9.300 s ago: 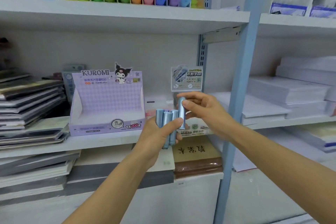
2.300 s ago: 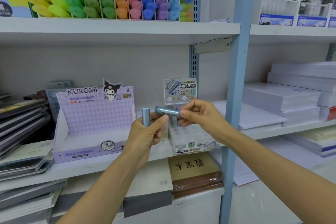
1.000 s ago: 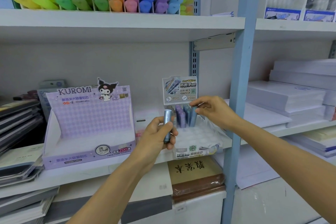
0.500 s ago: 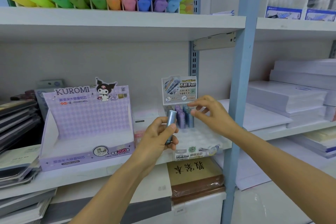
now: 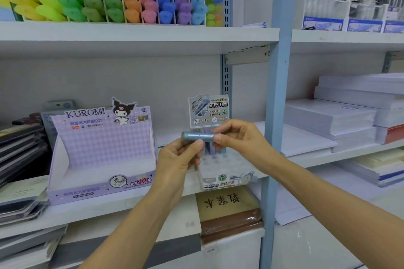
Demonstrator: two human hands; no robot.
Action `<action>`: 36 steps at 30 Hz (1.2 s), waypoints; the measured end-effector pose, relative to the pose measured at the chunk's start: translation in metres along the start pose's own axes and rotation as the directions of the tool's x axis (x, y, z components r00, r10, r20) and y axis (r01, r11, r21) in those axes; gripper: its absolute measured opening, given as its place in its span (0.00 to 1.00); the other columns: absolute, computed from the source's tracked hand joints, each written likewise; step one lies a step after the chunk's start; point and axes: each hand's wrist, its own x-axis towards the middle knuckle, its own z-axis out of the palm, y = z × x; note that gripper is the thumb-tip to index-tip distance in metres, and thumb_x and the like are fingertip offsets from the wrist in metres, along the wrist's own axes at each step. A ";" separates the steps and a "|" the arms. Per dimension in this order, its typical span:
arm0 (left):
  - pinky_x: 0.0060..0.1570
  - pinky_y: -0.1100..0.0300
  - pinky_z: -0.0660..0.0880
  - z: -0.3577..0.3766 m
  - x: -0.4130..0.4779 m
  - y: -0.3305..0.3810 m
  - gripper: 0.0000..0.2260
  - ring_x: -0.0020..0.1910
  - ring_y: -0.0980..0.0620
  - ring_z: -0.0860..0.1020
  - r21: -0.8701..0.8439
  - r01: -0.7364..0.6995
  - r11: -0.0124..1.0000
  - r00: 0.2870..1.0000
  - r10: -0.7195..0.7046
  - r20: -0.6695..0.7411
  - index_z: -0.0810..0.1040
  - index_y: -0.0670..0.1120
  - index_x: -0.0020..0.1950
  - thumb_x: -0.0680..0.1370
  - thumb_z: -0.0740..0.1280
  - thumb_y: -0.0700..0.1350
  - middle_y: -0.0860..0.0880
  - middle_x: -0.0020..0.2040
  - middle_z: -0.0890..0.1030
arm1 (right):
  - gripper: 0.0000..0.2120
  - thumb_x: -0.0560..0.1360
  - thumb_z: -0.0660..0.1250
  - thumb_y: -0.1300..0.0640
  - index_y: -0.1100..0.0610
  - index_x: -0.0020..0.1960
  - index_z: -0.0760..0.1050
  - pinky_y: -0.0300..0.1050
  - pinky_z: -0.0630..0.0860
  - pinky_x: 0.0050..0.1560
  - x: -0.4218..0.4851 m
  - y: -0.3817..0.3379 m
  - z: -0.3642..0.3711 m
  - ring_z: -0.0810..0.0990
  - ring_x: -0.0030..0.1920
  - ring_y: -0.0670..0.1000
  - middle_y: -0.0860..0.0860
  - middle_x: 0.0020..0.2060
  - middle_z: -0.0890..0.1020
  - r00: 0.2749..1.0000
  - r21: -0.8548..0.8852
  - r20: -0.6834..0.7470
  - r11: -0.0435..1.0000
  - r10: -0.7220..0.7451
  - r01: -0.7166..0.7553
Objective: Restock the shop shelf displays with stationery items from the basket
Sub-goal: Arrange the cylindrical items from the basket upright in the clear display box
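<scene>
The white shelf (image 5: 131,201) at chest height carries the work, with the board above (image 5: 140,35) well clear of it, so there is open room to come down on the displays from overhead. To the right a blue upright post (image 5: 278,94) stands just beside the working spot, and the right forearm crosses in front of it, which narrows any sideways swing. The purple Kuromi display box (image 5: 102,150) sits left of centre and looks unfilled inside. Just beside it, at the shelf's front edge, is the small display tray (image 5: 220,167), its printed lip about level with that edge, so I judge a hard push could nudge it off. A few standing tubes (image 5: 211,148) occupy the tray's back row under the backing card (image 5: 208,110). Their number is hard to tell because the hands cover them, but the rows of sockets in front show bare, so the restocking appears early, with most of this tray and the purple box left. The basket is out of view. The left hand (image 5: 177,159) pinches the blue tube (image 5: 196,136) between thumb and fingers, and the right hand (image 5: 238,137) pinches its right end. The tube lies level in the air, just above the tray and in front of the card.
</scene>
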 end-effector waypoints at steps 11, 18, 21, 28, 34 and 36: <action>0.39 0.65 0.77 0.008 -0.004 0.001 0.06 0.39 0.57 0.81 0.282 -0.201 0.938 0.977 0.173 0.122 0.82 0.48 0.52 0.78 0.68 0.41 0.52 0.42 0.86 | 0.15 0.75 0.67 0.49 0.51 0.61 0.77 0.45 0.79 0.51 -0.001 -0.005 0.004 0.80 0.51 0.51 0.51 0.51 0.81 0.992 -0.224 0.007 0.967 -0.126 0.125; 0.53 0.65 0.74 0.009 -0.012 -0.016 0.09 0.51 0.59 0.77 0.610 -0.326 0.723 0.945 0.278 0.176 0.77 0.51 0.60 0.80 0.65 0.44 0.53 0.52 0.80 | 0.12 0.75 0.70 0.61 0.49 0.55 0.79 0.44 0.79 0.52 0.004 -0.004 -0.008 0.80 0.49 0.45 0.43 0.46 0.82 0.982 -0.328 -0.027 0.930 -0.185 0.166; 0.65 0.63 0.64 -0.001 -0.028 -0.034 0.14 0.64 0.59 0.70 0.780 -0.479 0.403 0.872 0.321 0.369 0.74 0.50 0.66 0.81 0.63 0.48 0.55 0.63 0.75 | 0.10 0.75 0.71 0.61 0.50 0.53 0.78 0.48 0.80 0.51 0.008 0.005 -0.021 0.79 0.44 0.45 0.43 0.43 0.81 0.948 -0.378 -0.256 0.922 -0.190 0.083; 0.66 0.53 0.67 -0.007 -0.036 -0.054 0.16 0.65 0.49 0.73 0.809 -0.581 0.093 0.799 0.254 0.545 0.76 0.46 0.65 0.77 0.67 0.43 0.50 0.63 0.76 | 0.09 0.75 0.70 0.61 0.51 0.53 0.77 0.31 0.74 0.46 0.005 0.042 -0.022 0.78 0.44 0.46 0.45 0.42 0.80 0.966 -0.570 -0.186 0.821 -0.179 0.043; 0.60 0.51 0.73 -0.006 -0.035 -0.056 0.15 0.60 0.48 0.77 0.813 -0.581 0.015 0.778 0.304 0.550 0.78 0.46 0.62 0.76 0.70 0.41 0.49 0.60 0.79 | 0.09 0.75 0.71 0.62 0.56 0.54 0.78 0.29 0.73 0.47 0.013 0.041 -0.033 0.79 0.45 0.46 0.45 0.41 0.80 0.978 -0.641 -0.104 0.764 -0.179 0.072; 0.59 0.51 0.73 -0.005 -0.034 -0.056 0.15 0.59 0.47 0.77 0.815 -0.580 0.002 0.776 0.308 0.551 0.78 0.46 0.62 0.75 0.71 0.42 0.49 0.60 0.79 | 0.10 0.75 0.70 0.62 0.56 0.55 0.78 0.30 0.74 0.48 0.012 0.041 -0.032 0.79 0.46 0.45 0.48 0.43 0.81 0.982 -0.652 -0.072 0.753 -0.172 0.084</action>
